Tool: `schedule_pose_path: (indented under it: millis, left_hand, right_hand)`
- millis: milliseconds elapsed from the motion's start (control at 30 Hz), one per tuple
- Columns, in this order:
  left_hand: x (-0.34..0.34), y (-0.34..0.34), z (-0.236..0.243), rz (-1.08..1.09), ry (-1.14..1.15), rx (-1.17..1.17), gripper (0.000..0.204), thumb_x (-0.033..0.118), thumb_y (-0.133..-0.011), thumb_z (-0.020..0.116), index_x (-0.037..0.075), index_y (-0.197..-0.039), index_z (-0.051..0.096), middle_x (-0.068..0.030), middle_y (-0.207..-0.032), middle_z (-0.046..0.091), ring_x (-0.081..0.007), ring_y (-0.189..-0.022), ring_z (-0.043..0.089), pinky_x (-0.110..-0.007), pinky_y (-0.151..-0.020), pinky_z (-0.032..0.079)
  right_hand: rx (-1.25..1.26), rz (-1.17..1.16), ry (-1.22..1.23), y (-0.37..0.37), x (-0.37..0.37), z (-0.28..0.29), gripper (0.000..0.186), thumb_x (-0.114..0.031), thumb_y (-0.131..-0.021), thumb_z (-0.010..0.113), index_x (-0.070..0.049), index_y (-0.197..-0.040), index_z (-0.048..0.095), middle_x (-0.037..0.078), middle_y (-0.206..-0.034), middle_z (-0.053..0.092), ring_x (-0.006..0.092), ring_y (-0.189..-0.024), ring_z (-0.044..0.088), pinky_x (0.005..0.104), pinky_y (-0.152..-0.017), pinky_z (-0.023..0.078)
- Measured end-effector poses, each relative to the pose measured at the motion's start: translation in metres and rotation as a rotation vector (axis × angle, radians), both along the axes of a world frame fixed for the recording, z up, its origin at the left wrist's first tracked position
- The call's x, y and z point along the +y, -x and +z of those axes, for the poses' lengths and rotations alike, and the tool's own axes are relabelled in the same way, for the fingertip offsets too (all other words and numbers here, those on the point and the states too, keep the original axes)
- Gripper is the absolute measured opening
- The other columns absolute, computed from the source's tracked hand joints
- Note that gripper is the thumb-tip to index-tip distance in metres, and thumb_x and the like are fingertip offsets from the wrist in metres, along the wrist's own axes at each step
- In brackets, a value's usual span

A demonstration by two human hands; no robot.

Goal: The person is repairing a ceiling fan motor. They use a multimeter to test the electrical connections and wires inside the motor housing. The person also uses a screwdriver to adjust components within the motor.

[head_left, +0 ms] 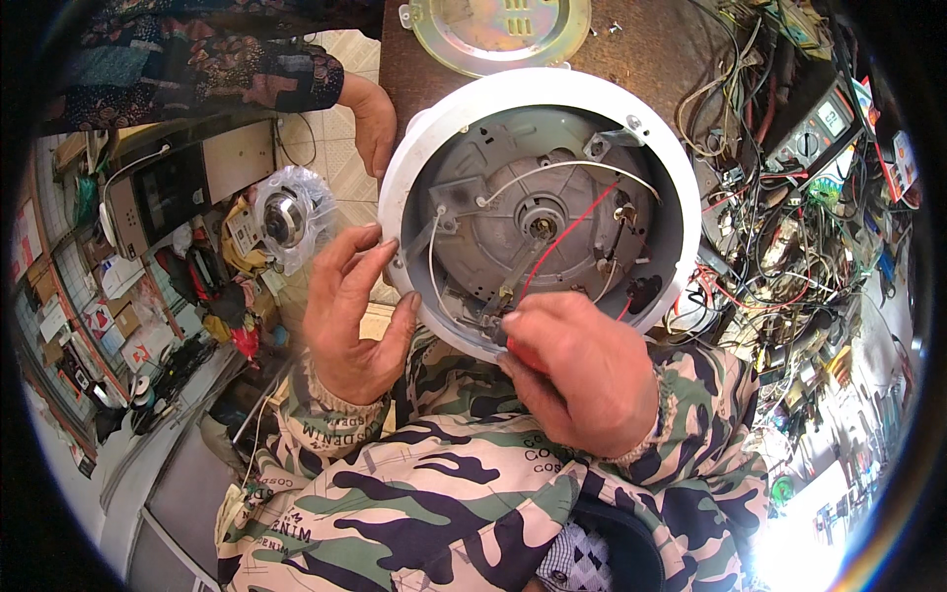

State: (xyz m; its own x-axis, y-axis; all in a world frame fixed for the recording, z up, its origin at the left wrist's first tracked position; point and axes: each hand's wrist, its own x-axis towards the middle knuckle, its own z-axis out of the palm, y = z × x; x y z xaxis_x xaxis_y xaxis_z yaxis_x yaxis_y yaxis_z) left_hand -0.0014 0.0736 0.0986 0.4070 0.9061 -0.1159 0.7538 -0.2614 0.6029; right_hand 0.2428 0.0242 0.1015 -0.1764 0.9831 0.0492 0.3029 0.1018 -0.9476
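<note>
An upturned round appliance (686,212) with a white rim shows its grey metal inside, apparently a rice cooker's underside. White wires (577,165) and a red wire (572,234) cross the inside, around a central round fitting (542,223). My left hand (350,321) has its fingers apart, with fingertips against the rim's left side. At the near inner edge, my right hand (582,370) is closed around a red-handled tool (528,356). The fist hides most of that tool, and its tip is hard to make out among the parts there.
A golden metal cover plate (493,44) lies on the brown tabletop (641,69) beyond the appliance. Another person's hand (372,123) rests by the table edge. Tangled wires (750,247) and a multimeter (814,133) crowd the right. A plastic-wrapped metal part (286,217) sits left.
</note>
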Motion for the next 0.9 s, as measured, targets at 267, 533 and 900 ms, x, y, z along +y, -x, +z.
schedule_pose_path:
  millis: [267, 533, 900]
  left_hand:
    - [-0.002, 0.000, -0.001, 0.031, 0.018, -0.022, 0.060, -0.002, -0.074, 0.079, 0.001, -0.131, 0.064, -0.0197, -0.137, 0.059, -0.0350, -0.126, 0.060, -0.043, -0.107, 0.046]
    - [-0.005, 0.001, -0.001, 0.045, 0.011, -0.007, 0.061, -0.002, -0.072, 0.079, 0.002, -0.131, 0.065, -0.0196, -0.137, 0.059, -0.0351, -0.127, 0.059, -0.043, -0.107, 0.046]
    - [-0.004, 0.000, -0.001, 0.042, 0.013, -0.011, 0.062, -0.002, -0.072, 0.080, 0.003, -0.132, 0.065, -0.0195, -0.137, 0.059, -0.0346, -0.125, 0.060, -0.043, -0.106, 0.047]
  right_hand:
    - [0.007, 0.033, -0.115, 0.004, -0.007, 0.001, 0.041, 0.004, -0.072, 0.078, 0.006, -0.111, 0.063, 0.022, -0.096, 0.067, 0.0326, -0.074, 0.069, 0.0379, -0.058, 0.056]
    - [-0.005, 0.100, -0.152, 0.001, -0.012, -0.002, 0.040, -0.004, -0.075, 0.071, 0.008, -0.113, 0.064, 0.024, -0.101, 0.065, 0.0315, -0.074, 0.068, 0.0371, -0.060, 0.056]
    - [-0.009, 0.053, -0.166, 0.000, -0.014, -0.004, 0.040, -0.005, -0.075, 0.071, 0.007, -0.113, 0.064, 0.023, -0.100, 0.066, 0.0304, -0.073, 0.069, 0.0368, -0.059, 0.057]
